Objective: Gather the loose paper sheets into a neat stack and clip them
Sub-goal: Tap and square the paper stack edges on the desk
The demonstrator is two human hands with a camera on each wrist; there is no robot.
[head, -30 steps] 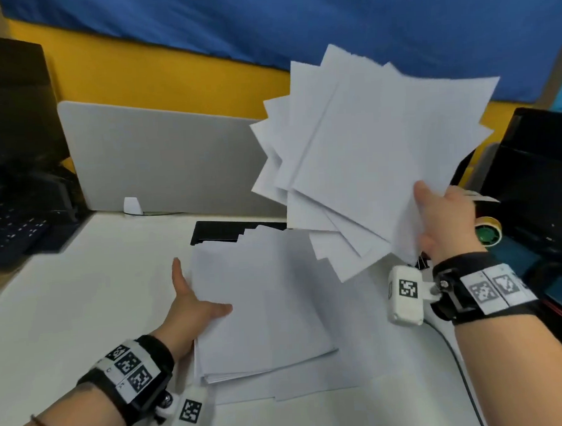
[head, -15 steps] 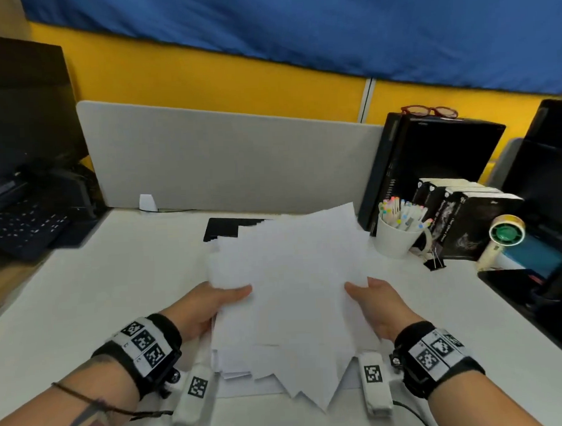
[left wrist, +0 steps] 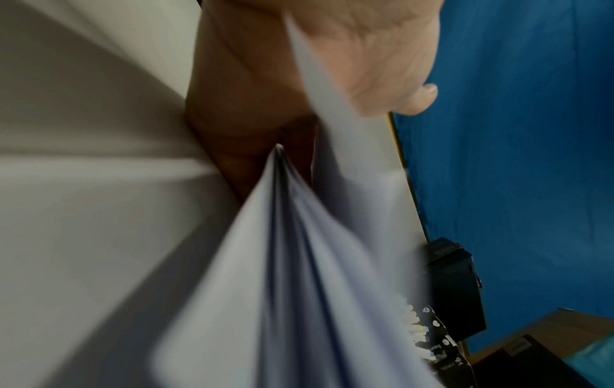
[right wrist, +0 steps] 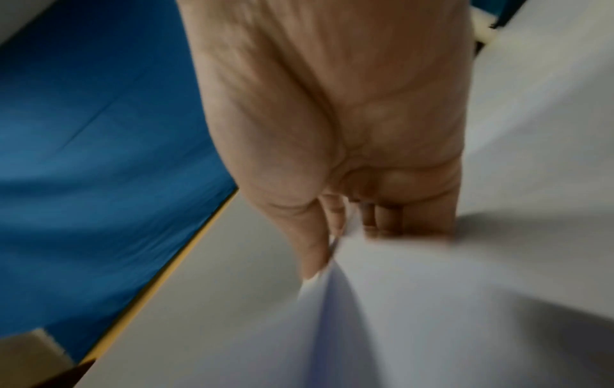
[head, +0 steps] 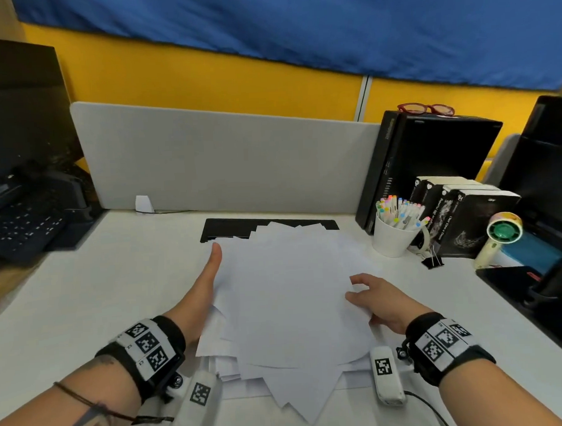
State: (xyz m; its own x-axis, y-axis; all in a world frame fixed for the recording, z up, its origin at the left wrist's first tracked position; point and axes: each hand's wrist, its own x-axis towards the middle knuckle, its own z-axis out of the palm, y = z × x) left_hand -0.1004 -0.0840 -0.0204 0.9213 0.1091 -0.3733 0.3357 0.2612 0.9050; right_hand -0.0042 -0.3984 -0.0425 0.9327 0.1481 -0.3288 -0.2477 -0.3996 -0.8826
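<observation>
The paper sheets (head: 289, 296) lay in one heap at lower centre of the head view, on the white desk (head: 83, 286), but fanned and skewed, with corners poking out toward the bottom edge. So gathered, I judged, yet nowhere near squared. The left hand (head: 205, 280) lay flat along the heap's left side, fingers straight; its wrist view showed fingers slid in under the sheets. The right hand (head: 378, 300) sat at the right edge with fingers lightly bent, thumb and fingers nipping the paper's edge in its wrist view. The binder clip (head: 432, 261) sat untouched at right of the frame, just beside the white marker cup (head: 392, 240). Squaring and clipping were both left to do.
</observation>
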